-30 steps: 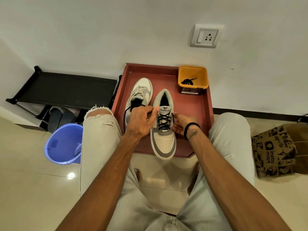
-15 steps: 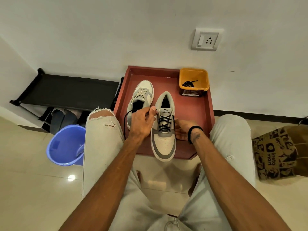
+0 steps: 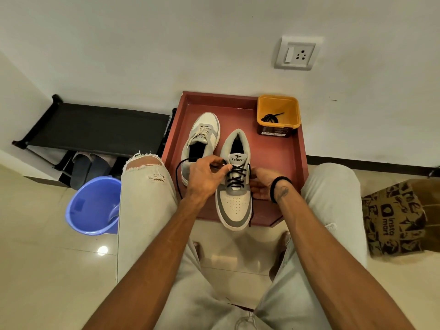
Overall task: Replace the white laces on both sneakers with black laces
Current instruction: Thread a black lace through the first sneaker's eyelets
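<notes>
- The left hand [image 3: 204,178] has its fingers curled, thumb and forefinger pinching the black lace [image 3: 238,175] at the upper left eyelets of the near sneaker [image 3: 234,201].
- From that pinch a loose run of the same lace loops out to the left of the fingers, arcs over the heel of the far sneaker [image 3: 202,141] and drops beside the left wrist.
- The right hand [image 3: 264,183] sits on the other side of the near sneaker, its fingers curled against the shoe's right flank; they seem to hold the lace's other end there, though the grip itself is partly hidden.
- A loose lace end hangs below the right fingers, along the sneaker's right edge to its toe.
- Between the two hands the black lace crosses several times over the tongue, which reads "Velarro".
- Just beyond the left fingers, the far sneaker is strung with a white lace [image 3: 200,133].
- Both sneakers stand on a red tray [image 3: 281,158]; the near sneaker's toe overhangs its front edge.
- Further out past the right fingers, in the tray's far corner, an orange tub [image 3: 278,104] holds a second black lace [image 3: 270,118].
- Well to the left of the left hand stand a blue bucket [image 3: 92,206] and a black shoe rack [image 3: 95,127].
- Well to the right of the right hand lies a printed paper bag [image 3: 395,217].
- On the wall above is a switch socket [image 3: 297,53].
</notes>
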`<state>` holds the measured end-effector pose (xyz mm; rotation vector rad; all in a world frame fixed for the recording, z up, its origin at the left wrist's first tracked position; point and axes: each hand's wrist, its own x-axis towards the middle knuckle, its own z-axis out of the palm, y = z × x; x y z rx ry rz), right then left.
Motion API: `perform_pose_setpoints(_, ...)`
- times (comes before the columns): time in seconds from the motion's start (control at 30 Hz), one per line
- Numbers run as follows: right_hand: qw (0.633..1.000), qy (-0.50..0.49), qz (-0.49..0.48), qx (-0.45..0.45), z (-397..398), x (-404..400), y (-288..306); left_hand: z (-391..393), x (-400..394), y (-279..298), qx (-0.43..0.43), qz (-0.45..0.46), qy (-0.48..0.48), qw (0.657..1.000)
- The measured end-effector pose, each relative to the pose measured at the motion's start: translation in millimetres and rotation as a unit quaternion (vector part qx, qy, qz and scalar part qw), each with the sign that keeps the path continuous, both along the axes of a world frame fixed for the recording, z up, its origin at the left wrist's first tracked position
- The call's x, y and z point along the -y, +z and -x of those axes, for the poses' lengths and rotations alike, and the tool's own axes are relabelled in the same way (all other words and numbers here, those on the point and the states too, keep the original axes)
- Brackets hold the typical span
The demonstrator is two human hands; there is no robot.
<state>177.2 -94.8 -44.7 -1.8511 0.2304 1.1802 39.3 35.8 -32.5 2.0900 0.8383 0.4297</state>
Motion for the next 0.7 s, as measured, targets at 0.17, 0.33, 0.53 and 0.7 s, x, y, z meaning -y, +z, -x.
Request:
perform_pose_setpoints(0.17,0.994,0.061,0.036,0.086,5.3,-4.3,-0.1,-1.1,2.5,-3.8,0.000,0.007,0.018,1.000)
perform_pose_setpoints(0.33,0.995,-0.003,-0.007,0.096,1.9,-1.1,1.1,-1.5,3.0,-4.1,0.004,0.007,0.022,1.000)
perform_pose_setpoints(0.53,0.986,-0.140,-0.087,0.040,1.8,-3.4,6.9,-0.5,4.2,-1.7,0.004,0.007,0.017,1.000)
perform_pose_setpoints(0.7,0.917,-0.324,-0.225,-0.054,-6.2,2.6,19.3,-0.1,-4.2,10.0,0.084,0.010,0.018,0.996)
